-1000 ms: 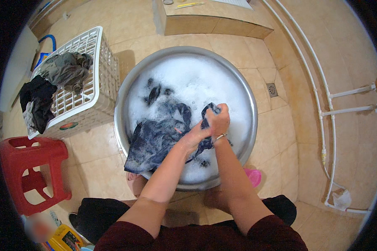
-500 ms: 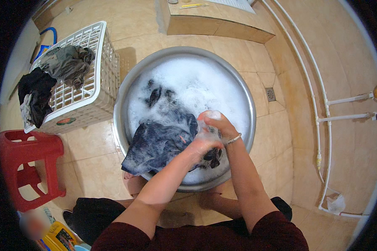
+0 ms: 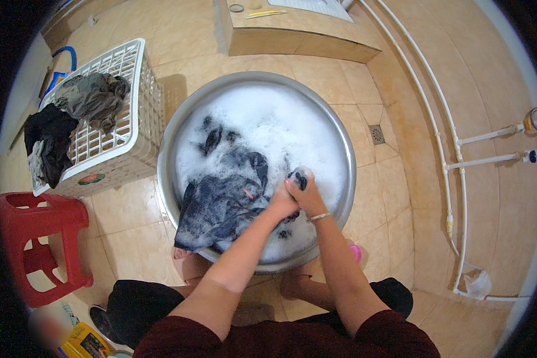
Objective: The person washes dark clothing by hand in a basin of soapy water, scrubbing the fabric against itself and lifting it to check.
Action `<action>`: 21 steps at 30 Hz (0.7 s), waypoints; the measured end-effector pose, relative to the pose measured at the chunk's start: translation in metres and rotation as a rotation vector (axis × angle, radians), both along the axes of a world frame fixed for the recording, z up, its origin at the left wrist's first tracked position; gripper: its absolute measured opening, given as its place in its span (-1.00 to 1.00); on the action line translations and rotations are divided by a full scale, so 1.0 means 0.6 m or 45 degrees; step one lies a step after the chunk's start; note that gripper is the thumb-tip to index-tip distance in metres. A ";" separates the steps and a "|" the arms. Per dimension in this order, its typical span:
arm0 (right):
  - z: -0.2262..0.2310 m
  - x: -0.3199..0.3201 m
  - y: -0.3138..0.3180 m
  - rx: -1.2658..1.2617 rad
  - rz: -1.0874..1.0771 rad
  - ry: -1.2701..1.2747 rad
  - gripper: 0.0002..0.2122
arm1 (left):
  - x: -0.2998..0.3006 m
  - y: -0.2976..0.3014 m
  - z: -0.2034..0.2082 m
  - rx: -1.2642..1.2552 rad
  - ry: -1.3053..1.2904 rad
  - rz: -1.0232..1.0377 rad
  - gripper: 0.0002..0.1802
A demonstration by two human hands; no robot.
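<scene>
A large round metal basin [image 3: 168, 197] holds white suds [image 3: 268, 107]. Soaked dark blue-grey cloth [image 3: 221, 206] lies in its left half, one corner draped over the near left rim. Over the right part of the suds, my left hand [image 3: 283, 201] and my right hand [image 3: 307, 196] are pressed together. Both are closed around a bunched dark piece of wet cloth [image 3: 299, 178], which pokes out above the fingers. Whether this bunch belongs to the larger cloth cannot be made out. A light bracelet [image 3: 321, 215] circles my right wrist.
A white plastic crate [image 3: 138, 107] stands left, with grey-green clothes [image 3: 95, 98] and black clothes [image 3: 48, 134] on top. Nearer is a red stool [image 3: 51, 238]. White pipes [image 3: 444, 137] run along the right wall. A floor drain [image 3: 376, 134] lies right of the basin.
My hands have drawn together and now squeeze a dark bunch of cloth, where thick foam covered them before. The view has shifted slightly.
</scene>
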State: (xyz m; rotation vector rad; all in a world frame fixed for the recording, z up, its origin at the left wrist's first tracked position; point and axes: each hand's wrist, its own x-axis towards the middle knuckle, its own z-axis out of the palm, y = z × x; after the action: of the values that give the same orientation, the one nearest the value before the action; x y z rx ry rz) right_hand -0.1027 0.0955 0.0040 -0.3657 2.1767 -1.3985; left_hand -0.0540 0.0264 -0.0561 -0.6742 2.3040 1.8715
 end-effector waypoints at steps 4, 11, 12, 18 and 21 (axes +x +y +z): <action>-0.018 -0.051 0.041 -0.098 0.070 -0.418 -0.55 | 0.019 -0.059 0.055 0.803 0.029 0.143 -0.42; -0.176 -0.098 0.031 0.709 -0.239 0.315 -0.63 | -0.001 -0.045 -0.056 -0.087 -0.227 0.386 -0.47; -0.192 -0.070 0.013 0.876 -0.391 0.362 -0.63 | 0.001 -0.044 -0.078 -0.249 -0.305 0.347 -0.47; -0.275 -0.065 0.063 1.110 0.282 -0.158 -0.67 | 0.000 -0.045 -0.128 -0.473 -0.442 -0.095 -0.68; -0.273 -0.051 0.066 1.067 0.065 -0.086 -0.69 | 0.000 -0.079 -0.090 -0.399 -0.497 -0.436 -0.70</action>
State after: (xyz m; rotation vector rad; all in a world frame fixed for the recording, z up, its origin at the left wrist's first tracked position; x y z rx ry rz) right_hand -0.1331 0.1352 -0.1595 -0.0519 2.4347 -0.3721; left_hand -0.0539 -0.0210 -0.1102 -0.5668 2.2854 1.1329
